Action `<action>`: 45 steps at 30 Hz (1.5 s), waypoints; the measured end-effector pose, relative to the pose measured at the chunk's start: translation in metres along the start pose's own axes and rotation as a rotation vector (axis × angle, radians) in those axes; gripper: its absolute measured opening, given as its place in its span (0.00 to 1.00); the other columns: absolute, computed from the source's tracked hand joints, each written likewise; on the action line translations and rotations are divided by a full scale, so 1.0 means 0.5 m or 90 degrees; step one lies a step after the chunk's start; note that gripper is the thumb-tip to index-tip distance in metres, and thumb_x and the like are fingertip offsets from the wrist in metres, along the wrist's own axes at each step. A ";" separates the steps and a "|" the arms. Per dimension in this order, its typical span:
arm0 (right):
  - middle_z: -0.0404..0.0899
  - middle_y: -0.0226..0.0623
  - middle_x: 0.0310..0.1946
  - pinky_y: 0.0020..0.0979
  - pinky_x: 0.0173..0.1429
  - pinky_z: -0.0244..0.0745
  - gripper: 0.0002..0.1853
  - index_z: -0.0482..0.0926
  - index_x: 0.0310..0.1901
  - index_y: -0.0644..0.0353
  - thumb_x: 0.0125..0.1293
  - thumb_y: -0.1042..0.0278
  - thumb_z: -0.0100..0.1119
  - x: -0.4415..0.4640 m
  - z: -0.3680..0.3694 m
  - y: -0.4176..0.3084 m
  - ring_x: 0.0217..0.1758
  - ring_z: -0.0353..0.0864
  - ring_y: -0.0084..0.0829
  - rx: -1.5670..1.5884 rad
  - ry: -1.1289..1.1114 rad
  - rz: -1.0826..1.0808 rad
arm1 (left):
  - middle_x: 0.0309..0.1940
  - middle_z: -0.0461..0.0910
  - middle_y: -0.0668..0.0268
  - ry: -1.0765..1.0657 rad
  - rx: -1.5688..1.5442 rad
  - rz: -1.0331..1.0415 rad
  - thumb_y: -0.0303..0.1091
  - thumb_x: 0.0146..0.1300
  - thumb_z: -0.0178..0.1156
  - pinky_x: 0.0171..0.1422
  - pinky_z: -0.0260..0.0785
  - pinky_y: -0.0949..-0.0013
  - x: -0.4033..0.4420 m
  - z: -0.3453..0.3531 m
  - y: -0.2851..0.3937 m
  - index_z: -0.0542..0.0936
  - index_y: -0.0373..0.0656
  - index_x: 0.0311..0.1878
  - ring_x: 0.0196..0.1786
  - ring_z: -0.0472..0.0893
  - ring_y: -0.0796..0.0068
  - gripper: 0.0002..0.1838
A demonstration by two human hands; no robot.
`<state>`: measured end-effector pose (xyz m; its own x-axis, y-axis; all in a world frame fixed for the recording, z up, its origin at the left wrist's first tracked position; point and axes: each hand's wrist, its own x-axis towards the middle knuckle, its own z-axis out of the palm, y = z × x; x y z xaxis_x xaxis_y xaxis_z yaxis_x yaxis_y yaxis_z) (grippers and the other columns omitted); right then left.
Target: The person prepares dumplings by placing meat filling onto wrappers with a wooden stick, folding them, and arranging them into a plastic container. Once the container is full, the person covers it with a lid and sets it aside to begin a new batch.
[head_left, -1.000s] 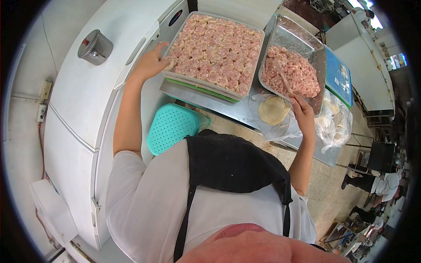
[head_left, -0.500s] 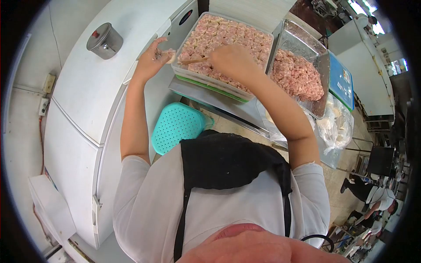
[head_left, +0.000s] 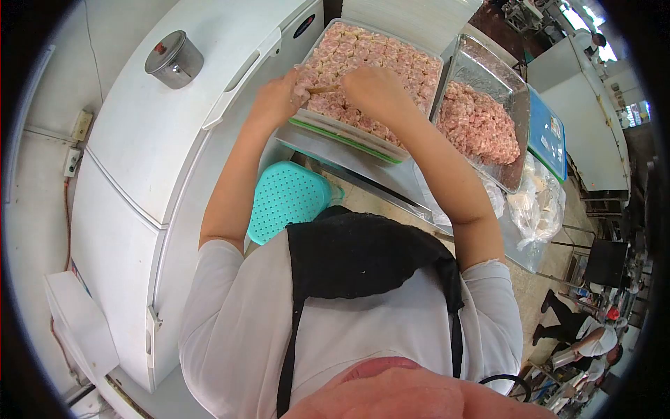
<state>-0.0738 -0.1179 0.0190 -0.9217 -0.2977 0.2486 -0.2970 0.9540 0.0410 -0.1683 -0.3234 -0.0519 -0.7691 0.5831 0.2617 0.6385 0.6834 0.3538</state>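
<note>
My left hand [head_left: 278, 99] is closed around a small meat dumpling [head_left: 302, 93] at the near left corner of a clear plastic container [head_left: 342, 128]. Packed rows of open-topped meat dumplings [head_left: 380, 52] fill that container. In my right hand [head_left: 375, 87], closed above the rows, is a thin wooden stick [head_left: 323, 89]. Its tip points left and reaches the dumpling in my left hand. The fingers partly hide both the dumpling and the stick's grip end.
Right of the container, a metal tray [head_left: 518, 84] holds a mound of ground meat [head_left: 477, 126]. Beyond it are a blue lid [head_left: 546, 133] and plastic bags [head_left: 536, 202]. A lidded metal pot [head_left: 174, 61] stands on the white freezer [head_left: 132, 140]. Below sits a turquoise stool [head_left: 289, 202]. People [head_left: 593, 342] work behind at right.
My left hand has moved right, from beside the container to its corner, and its spread fingers have closed. The stick's tip now meets the dumpling there. My right hand has barely shifted.
</note>
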 end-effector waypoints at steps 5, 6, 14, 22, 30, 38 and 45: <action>0.83 0.51 0.32 0.46 0.41 0.81 0.11 0.83 0.32 0.64 0.59 0.69 0.52 -0.008 -0.029 -0.007 0.38 0.85 0.48 0.009 -0.074 0.038 | 0.41 0.82 0.48 -0.031 0.089 0.026 0.36 0.59 0.59 0.54 0.69 0.49 -0.007 -0.001 -0.009 0.71 0.44 0.63 0.45 0.81 0.46 0.27; 0.83 0.51 0.32 0.46 0.40 0.81 0.11 0.83 0.32 0.64 0.59 0.69 0.52 -0.012 -0.033 -0.008 0.38 0.85 0.49 0.010 -0.073 0.046 | 0.42 0.82 0.50 -0.052 0.056 -0.014 0.36 0.59 0.59 0.54 0.69 0.48 -0.002 -0.009 -0.009 0.74 0.45 0.59 0.45 0.81 0.48 0.23; 0.83 0.46 0.30 0.46 0.38 0.79 0.10 0.82 0.32 0.61 0.61 0.69 0.52 -0.076 -0.048 0.044 0.35 0.84 0.47 -0.028 -0.053 0.090 | 0.41 0.81 0.59 0.029 0.099 0.002 0.36 0.57 0.63 0.50 0.71 0.56 0.002 -0.016 -0.011 0.82 0.48 0.44 0.46 0.80 0.55 0.11; 0.81 0.45 0.30 0.47 0.39 0.76 0.10 0.80 0.33 0.61 0.65 0.64 0.53 -0.279 -0.114 0.184 0.36 0.83 0.47 0.015 0.103 0.190 | 0.39 0.79 0.60 0.101 0.081 0.028 0.32 0.52 0.67 0.49 0.71 0.57 0.011 -0.005 -0.013 0.84 0.47 0.38 0.45 0.78 0.56 0.09; 0.80 0.44 0.37 0.44 0.41 0.74 0.10 0.82 0.44 0.53 0.68 0.61 0.55 -0.558 -0.138 0.372 0.39 0.81 0.48 0.042 0.064 0.407 | 0.44 0.79 0.58 0.093 0.039 -0.053 0.32 0.56 0.63 0.50 0.72 0.59 0.026 0.009 0.003 0.83 0.48 0.44 0.47 0.79 0.57 0.11; 0.78 0.41 0.34 0.42 0.42 0.73 0.14 0.82 0.51 0.47 0.64 0.67 0.57 -0.731 -0.151 0.500 0.39 0.80 0.45 0.160 0.040 0.498 | 0.53 0.76 0.61 0.329 -0.101 -0.124 0.31 0.63 0.61 0.48 0.73 0.65 0.033 0.007 0.188 0.79 0.48 0.57 0.49 0.79 0.66 0.18; 0.77 0.42 0.36 0.39 0.49 0.73 0.13 0.83 0.49 0.52 0.63 0.68 0.59 -0.783 -0.021 0.600 0.44 0.77 0.43 0.268 -0.029 0.285 | 0.56 0.73 0.56 0.357 -0.080 -0.041 0.31 0.66 0.59 0.53 0.72 0.62 0.108 0.088 0.343 0.78 0.44 0.56 0.58 0.74 0.60 0.16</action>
<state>0.2007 0.2855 -0.0560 -0.9867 0.1186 0.1114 0.0571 0.8935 -0.4454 -0.0991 -0.1554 -0.0167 -0.7249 0.1962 0.6604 0.6080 0.6328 0.4794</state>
